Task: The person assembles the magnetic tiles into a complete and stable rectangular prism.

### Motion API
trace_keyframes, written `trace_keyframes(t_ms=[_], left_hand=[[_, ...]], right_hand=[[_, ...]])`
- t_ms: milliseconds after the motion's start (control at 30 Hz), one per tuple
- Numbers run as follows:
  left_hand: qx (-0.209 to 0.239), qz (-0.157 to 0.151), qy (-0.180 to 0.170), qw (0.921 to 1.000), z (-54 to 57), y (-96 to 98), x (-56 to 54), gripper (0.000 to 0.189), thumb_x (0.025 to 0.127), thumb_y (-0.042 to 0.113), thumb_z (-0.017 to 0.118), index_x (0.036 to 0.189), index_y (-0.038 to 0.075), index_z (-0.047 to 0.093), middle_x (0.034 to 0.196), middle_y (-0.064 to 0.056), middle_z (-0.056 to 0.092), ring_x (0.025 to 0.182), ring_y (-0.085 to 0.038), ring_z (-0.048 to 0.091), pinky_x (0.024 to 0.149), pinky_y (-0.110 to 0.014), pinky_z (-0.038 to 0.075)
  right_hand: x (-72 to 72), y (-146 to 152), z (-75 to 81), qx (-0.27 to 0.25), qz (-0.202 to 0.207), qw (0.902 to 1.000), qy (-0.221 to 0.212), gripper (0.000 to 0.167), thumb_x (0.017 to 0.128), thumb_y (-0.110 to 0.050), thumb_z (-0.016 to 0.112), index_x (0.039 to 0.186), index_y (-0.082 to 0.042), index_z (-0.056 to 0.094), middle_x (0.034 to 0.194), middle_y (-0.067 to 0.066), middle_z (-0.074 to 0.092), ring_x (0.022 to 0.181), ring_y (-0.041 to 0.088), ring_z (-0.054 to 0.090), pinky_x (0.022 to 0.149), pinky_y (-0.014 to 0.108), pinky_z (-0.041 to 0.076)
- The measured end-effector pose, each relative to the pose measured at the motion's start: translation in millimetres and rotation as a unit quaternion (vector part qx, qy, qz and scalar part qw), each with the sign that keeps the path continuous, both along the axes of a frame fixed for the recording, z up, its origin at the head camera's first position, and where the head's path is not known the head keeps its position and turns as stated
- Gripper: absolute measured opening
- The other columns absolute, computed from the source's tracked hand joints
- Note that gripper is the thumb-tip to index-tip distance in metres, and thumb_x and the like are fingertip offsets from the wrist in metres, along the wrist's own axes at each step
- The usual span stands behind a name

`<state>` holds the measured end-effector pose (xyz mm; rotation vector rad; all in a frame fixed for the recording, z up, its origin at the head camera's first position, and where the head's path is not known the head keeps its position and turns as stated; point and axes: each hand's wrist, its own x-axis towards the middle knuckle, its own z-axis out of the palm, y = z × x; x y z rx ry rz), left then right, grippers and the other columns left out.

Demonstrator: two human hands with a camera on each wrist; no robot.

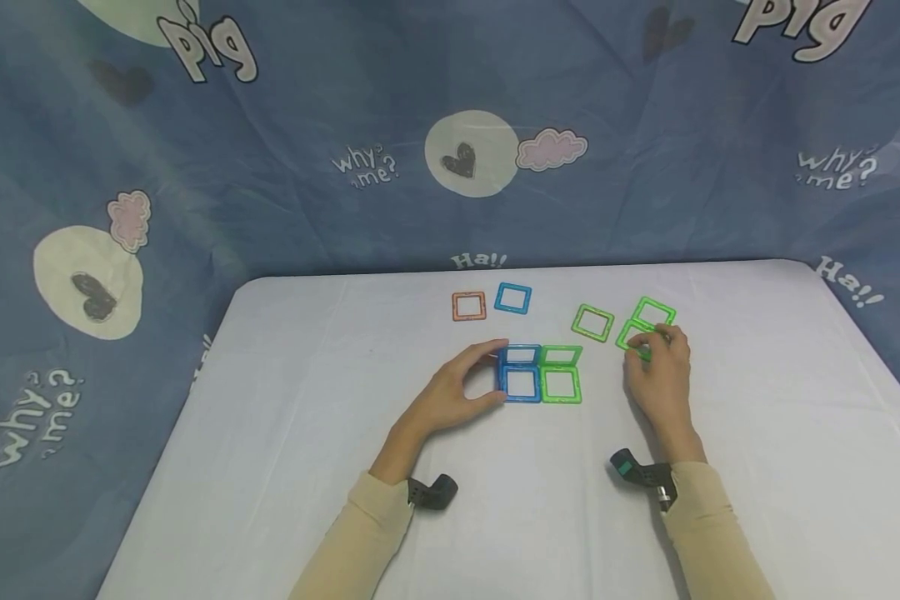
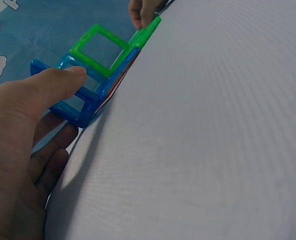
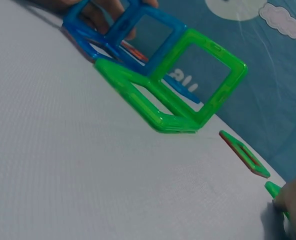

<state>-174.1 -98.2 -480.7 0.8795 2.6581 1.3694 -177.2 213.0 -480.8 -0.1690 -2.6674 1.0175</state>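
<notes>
Frames near printed backdrop ("pig", "Ha!!").

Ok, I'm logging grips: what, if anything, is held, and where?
Left hand: blue frames, by their left side; right hand: rightmost green pair, by its nearer square.

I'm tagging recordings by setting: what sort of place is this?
Probably a tabletop arranged for recording, likely indoors: a white cloth-covered table, a creased blue sheet printed with words and hearts behind it, and a black plastic-looking wrist-worn camera on the person's left wrist.
</notes>
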Motion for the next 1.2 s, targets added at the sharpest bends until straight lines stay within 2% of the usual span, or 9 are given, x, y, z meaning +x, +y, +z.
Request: trace_keyframes(t_ms=[267, 433, 567, 667, 867, 1100, 1200], left_hand=[[0.005, -0.004, -0.002, 1.0000, 0.0, 0.8, -0.1, 0.075, 0.080, 0.031, 0.075, 0.143, 0.038, 0.034, 0.130, 0.014, 0.054, 0.122, -0.004, 0.051, 0.112, -0.026, 0.035], [-0.001, 0.001, -0.001, 1.0000, 0.0, 0.5, 0.1, 0.074, 0.081, 0.032, 0.075, 0.143, 0.038, 0.034, 0.130, 0.014, 0.053, 0.123, -0.004, 0.050, 0.112, -0.027, 0.035], [-0.007, 0.004, -0.001, 1.0000, -0.6, 0.3, 0.1, 0.074, 0.081, 0.033, 0.074, 0.143, 0.039, 0.034, 0.131, 0.014, 0.053, 0.123, -0.003, 0.049, 0.113, -0.028, 0.035], [-0.006, 0.004, -0.003, 1.0000, -1.0, 0.2, 0.1, 0.074, 0.081, 0.033, 0.074, 0.143, 0.039, 0.034, 0.131, 0.014, 0.053, 0.123, -0.003, 0.049, 0.113, -0.028, 0.035], [-0.005, 0.006, 0.001, 1.0000, -0.7, -0.1, 0.2, 0.074, 0.081, 0.033, 0.074, 0.143, 0.038, 0.034, 0.130, 0.013, 0.054, 0.123, -0.004, 0.050, 0.112, -0.032, 0.036], [-0.010, 0.008, -0.002, 0.9999, -1.4, -0.3, -0.1, 0.074, 0.081, 0.034, 0.074, 0.142, 0.041, 0.033, 0.130, 0.015, 0.053, 0.123, -0.002, 0.049, 0.112, -0.030, 0.035], [-0.008, 0.007, -0.002, 0.9999, -1.4, -0.3, -0.3, 0.074, 0.081, 0.034, 0.074, 0.142, 0.041, 0.033, 0.130, 0.014, 0.054, 0.123, -0.003, 0.050, 0.112, -0.030, 0.035]], right_hand=[[0.2, 1.9, -3.2, 0.044, 0.035, 0.9983, 0.014, 0.021, 0.095, -0.008, 0.047, 0.103, 0.010, 0.054, 0.143, 0.030, 0.031, 0.138, 0.048, 0.024, 0.114, 0.062, 0.016], [1.8, 0.8, -2.7, 0.068, 0.054, 0.9962, 0.003, 0.023, 0.097, -0.011, 0.040, 0.103, 0.009, 0.050, 0.146, 0.033, 0.026, 0.142, 0.049, 0.012, 0.114, 0.066, 0.010], [2.6, 1.6, -2.5, 0.064, 0.064, 0.9959, -0.004, 0.023, 0.098, -0.013, 0.039, 0.103, 0.008, 0.048, 0.147, 0.033, 0.023, 0.143, 0.048, 0.008, 0.112, 0.068, 0.008], [2.1, 3.2, -2.9, 0.039, 0.067, 0.9969, -0.002, 0.023, 0.099, -0.014, 0.039, 0.103, 0.005, 0.048, 0.148, 0.030, 0.023, 0.143, 0.047, 0.006, 0.111, 0.070, 0.007], [0.3, 6.2, -4.2, -0.029, 0.069, 0.9968, 0.027, 0.022, 0.099, -0.016, 0.041, 0.103, 0.003, 0.050, 0.146, 0.025, 0.028, 0.142, 0.045, 0.013, 0.110, 0.069, 0.012], [-1.4, 4.2, -2.4, -0.017, 0.066, 0.9974, 0.022, 0.022, 0.101, -0.016, 0.035, 0.104, 0.002, 0.045, 0.135, 0.026, 0.041, 0.135, 0.047, 0.027, 0.112, 0.063, 0.016], [-2.4, 3.3, -1.1, -0.015, 0.062, 0.9978, 0.019, 0.026, 0.102, -0.018, 0.030, 0.104, 0.004, 0.044, 0.134, 0.027, 0.043, 0.131, 0.047, 0.032, 0.110, 0.061, 0.022]])
